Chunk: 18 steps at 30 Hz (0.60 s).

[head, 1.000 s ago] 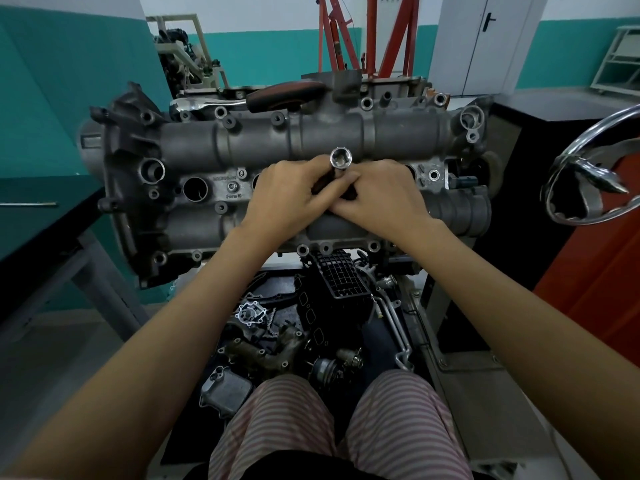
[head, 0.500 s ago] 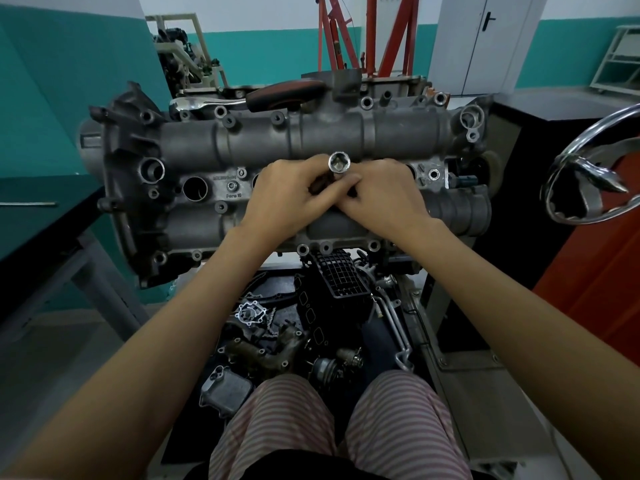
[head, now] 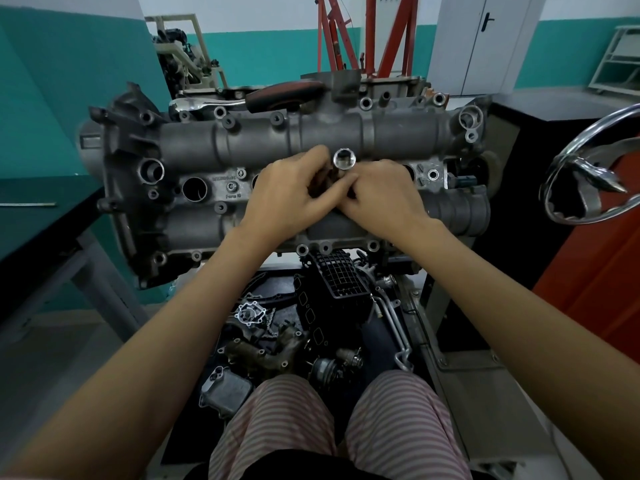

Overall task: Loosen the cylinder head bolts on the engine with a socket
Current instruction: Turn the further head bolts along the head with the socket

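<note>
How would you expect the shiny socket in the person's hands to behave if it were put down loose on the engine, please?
The socket looks like polished steel, so probably stiff, heavy for its size and somewhat slippery. Being round, it may roll off the engine's curved casting.

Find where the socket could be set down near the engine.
Bare: the dark bench left of the engine, and the grey plate by the right knee. Crowded: the floor below, heaped with parts.
</note>
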Available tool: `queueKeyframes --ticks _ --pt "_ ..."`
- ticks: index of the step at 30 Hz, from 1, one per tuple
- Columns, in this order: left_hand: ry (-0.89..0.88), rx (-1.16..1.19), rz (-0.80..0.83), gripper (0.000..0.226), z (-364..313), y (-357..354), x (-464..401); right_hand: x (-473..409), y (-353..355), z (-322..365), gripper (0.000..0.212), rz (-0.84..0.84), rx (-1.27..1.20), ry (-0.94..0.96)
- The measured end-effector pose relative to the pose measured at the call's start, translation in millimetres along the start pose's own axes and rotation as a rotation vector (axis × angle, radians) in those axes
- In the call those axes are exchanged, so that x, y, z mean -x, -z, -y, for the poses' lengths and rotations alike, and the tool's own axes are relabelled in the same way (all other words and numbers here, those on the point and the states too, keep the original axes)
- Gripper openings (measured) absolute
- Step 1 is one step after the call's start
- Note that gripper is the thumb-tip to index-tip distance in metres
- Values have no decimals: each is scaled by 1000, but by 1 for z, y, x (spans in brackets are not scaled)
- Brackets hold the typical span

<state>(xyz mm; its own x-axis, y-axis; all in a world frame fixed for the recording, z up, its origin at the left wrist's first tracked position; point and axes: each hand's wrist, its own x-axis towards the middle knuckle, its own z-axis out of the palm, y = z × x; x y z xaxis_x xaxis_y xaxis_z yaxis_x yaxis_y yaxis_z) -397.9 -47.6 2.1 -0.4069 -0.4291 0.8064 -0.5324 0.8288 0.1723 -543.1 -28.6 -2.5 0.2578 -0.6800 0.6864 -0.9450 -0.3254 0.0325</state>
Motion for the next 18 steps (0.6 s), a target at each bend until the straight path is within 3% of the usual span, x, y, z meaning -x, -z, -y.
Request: queueKeyframes --ticks 5,9,18 --pt "1 -58 -13 27 -3 -1 1 2 3 3 34 -54 -70 -5" --pt "27 -52 -1 46 2 -2 0 0 1 3 46 -26 -5 -37" --pt "2 -92 -11 27 -3 -3 1 1 1 2 29 -27 -30 -9"
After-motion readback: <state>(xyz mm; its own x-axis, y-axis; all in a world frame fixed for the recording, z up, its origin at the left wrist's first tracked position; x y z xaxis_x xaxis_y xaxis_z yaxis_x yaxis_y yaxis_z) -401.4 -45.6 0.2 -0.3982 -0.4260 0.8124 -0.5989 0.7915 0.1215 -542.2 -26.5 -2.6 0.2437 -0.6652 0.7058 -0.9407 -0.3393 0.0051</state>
